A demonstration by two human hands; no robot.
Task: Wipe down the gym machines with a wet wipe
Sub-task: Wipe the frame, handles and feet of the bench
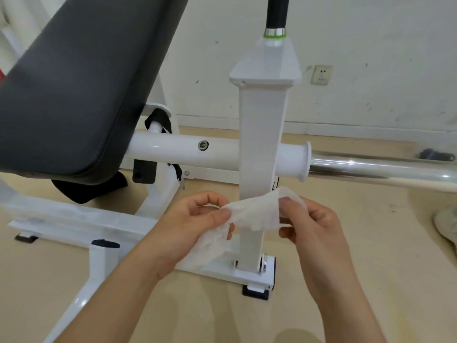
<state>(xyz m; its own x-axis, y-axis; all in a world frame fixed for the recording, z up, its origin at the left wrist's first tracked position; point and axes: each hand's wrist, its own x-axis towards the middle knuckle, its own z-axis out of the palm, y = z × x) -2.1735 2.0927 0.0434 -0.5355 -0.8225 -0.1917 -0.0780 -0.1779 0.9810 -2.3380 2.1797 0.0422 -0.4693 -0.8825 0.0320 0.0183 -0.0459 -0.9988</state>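
Head view: the left hand (197,219) and the right hand (311,226) hold one wet wipe (254,214) between them. The left hand pinches one edge between thumb and curled fingers, and a loose tail of fabric hangs below its palm. The right hand pinches the opposite edge, fingers curled over the sheet. The wipe spans the gap between the hands, partly spread and creased.

Directly beyond the hands stands the machine's white upright post (262,134), and the wipe lies in front of its lower section. Contact with the paint cannot be confirmed. Above the hands, a white cross tube (178,149) passes through the post and continues beyond the right hand as a chrome bar (371,167). A black pad (69,95) sits above the left hand, on its outer side. The base plate (247,276) lies below both hands.

Step in hand, as judged: preparing the wipe by opening or refolding it, not wiping. The next move calls for gathering the sheet flat in one hand, releasing the other, and pressing it against the post face for strokes along its length.
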